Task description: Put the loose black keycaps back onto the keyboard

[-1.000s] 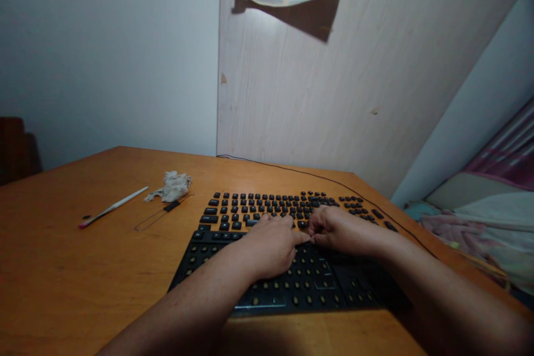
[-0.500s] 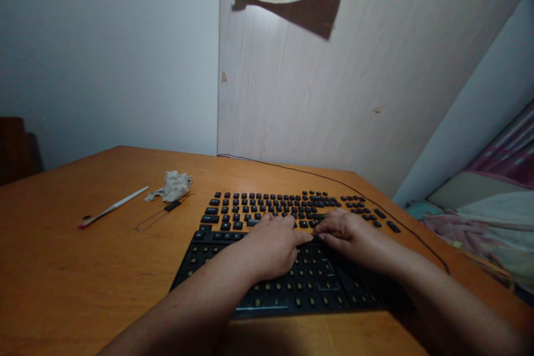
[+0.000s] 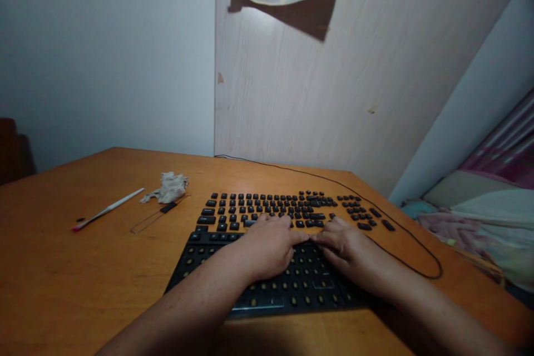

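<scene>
the pointing finger of the left hand (image 3: pixel 269 247) is stretched, its tip touching or just beside the fingertips of the right hand (image 3: pixel 344 247), at one o'clock of the black keyboard (image 3: pixel 302 279). the right fingers are drawn together; whether these, or the partly hidden left fingers, grip something small, i cannot tell. the keyboard lies under both hands, many key posts bare. beyond it, at twelve o'clock, loose black keycaps (image 3: pixel 316 216) lie in rows on the bench (image 3: pixel 62 272). at three o'clock the cable (image 3: pixel 440 267) bends. at ten o'clock lie a wire tool (image 3: pixel 168 207), a crumpled pale wad (image 3: pixel 171 186) and, farther out, a white stick (image 3: pixel 119 202).
</scene>
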A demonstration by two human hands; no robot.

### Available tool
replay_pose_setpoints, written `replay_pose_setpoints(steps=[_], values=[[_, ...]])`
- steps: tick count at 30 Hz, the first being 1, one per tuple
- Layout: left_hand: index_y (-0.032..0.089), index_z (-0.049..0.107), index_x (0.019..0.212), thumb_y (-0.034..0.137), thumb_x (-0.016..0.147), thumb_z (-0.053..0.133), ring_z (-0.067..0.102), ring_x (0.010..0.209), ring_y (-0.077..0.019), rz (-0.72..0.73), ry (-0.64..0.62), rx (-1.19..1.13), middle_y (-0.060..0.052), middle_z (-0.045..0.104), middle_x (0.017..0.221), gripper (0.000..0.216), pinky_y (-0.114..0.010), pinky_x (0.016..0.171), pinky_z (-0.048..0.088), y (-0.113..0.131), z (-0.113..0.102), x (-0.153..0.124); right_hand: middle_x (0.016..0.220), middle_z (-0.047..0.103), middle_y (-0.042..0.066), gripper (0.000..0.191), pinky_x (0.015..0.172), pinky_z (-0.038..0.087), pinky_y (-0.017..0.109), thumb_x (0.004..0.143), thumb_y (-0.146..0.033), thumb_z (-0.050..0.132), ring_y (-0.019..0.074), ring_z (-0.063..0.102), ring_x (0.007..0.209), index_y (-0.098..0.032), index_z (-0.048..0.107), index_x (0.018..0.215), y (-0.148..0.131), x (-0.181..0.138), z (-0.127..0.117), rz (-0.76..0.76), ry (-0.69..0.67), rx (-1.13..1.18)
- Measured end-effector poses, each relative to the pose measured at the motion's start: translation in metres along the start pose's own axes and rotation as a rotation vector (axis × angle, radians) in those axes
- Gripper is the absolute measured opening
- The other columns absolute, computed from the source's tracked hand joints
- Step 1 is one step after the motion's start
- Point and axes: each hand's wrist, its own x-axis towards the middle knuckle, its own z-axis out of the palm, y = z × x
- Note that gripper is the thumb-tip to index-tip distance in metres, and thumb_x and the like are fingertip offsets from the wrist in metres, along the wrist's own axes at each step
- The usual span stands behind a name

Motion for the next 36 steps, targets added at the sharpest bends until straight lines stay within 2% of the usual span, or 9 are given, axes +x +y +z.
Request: replay_pose_setpoints(steps=[7, 13, 18, 22, 25, 31, 36], values=[[0.039, 0.055, 0.136, 0.024, 0.092, 0.04, 0.057, 0.096, -0.0247, -0.012, -0.043, 0.006, -0.008, 0.059, 0.104, 0.049, -0.043, 0.089, 0.044, 0.003, -0.004, 0.001, 0.085, 0.062, 0.007, 0.022, 0.079, 0.043, 0.037, 0.091, -0.012, 0.05, 0.0223, 0.051, 0.087, -0.02, 0.069, 0.097, -0.003, -0.003, 0.004, -0.018, 0.043, -0.019], [0.038, 0.062, 0.127, 0.026, 0.092, 0.04, 0.058, 0.097, -0.026, -0.002, -0.001, 0.011, -0.008, 0.059, 0.104, 0.043, -0.047, 0.091, 0.043, 0.003, 0.0, 0.002, 0.088, 0.062, 0.007, 0.027, 0.078, 0.043, 0.037, 0.087, -0.008, 0.054, 0.0231, 0.051, 0.089, -0.022, 0.069, 0.103, 0.0, -0.006, 0.012, -0.042, 0.075, -0.026], [0.038, 0.059, 0.13, 0.025, 0.092, 0.041, 0.058, 0.102, -0.0247, 0.004, 0.062, -0.03, -0.006, 0.063, 0.105, 0.044, -0.052, 0.102, 0.035, -0.002, 0.005, 0.001, 0.083, 0.059, 0.007, 0.027, 0.075, 0.043, 0.037, 0.089, -0.009, 0.051, 0.0224, 0.051, 0.084, -0.018, 0.068, 0.107, 0.002, -0.009, 0.018, -0.045, 0.205, -0.032], [0.032, 0.055, 0.133, 0.023, 0.091, 0.041, 0.057, 0.109, -0.025, -0.027, 0.123, -0.069, -0.006, 0.065, 0.112, 0.045, -0.055, 0.109, 0.027, -0.006, 0.006, -0.001, 0.078, 0.058, 0.006, 0.025, 0.07, 0.042, 0.035, 0.09, -0.011, 0.049, 0.0217, 0.052, 0.08, -0.019, 0.068, 0.106, 0.003, -0.011, 0.02, -0.013, 0.296, -0.036], [0.027, 0.062, 0.123, 0.021, 0.09, 0.042, 0.057, 0.108, -0.0254, -0.07, 0.145, -0.054, -0.007, 0.068, 0.111, 0.039, -0.052, 0.107, 0.03, -0.009, 0.001, 0.0, 0.077, 0.059, 0.005, 0.026, 0.068, 0.042, 0.034, 0.09, -0.012, 0.05, 0.0219, 0.052, 0.079, -0.02, 0.068, 0.107, 0.002, -0.013, 0.02, 0.008, 0.305, -0.041], [0.02, 0.069, 0.088, 0.018, 0.086, 0.042, 0.062, 0.094, -0.0275, -0.233, 0.14, 0.039, -0.009, 0.072, 0.094, 0.027, -0.045, 0.087, 0.043, -0.014, -0.012, 0.001, 0.079, 0.064, 0.005, 0.027, 0.071, 0.043, 0.034, 0.088, -0.011, 0.05, 0.0217, 0.054, 0.079, -0.021, 0.067, 0.106, 0.0, -0.016, 0.021, 0.024, 0.311, -0.057], [0.019, 0.069, 0.08, 0.021, 0.088, 0.04, 0.063, 0.088, -0.0276, -0.281, 0.107, 0.06, -0.01, 0.072, 0.089, 0.03, -0.044, 0.083, 0.043, -0.015, -0.016, 0.001, 0.08, 0.067, 0.004, 0.027, 0.072, 0.044, 0.035, 0.088, -0.012, 0.051, 0.0212, 0.057, 0.078, -0.021, 0.069, 0.106, -0.002, -0.014, 0.023, 0.025, 0.264, -0.08]])
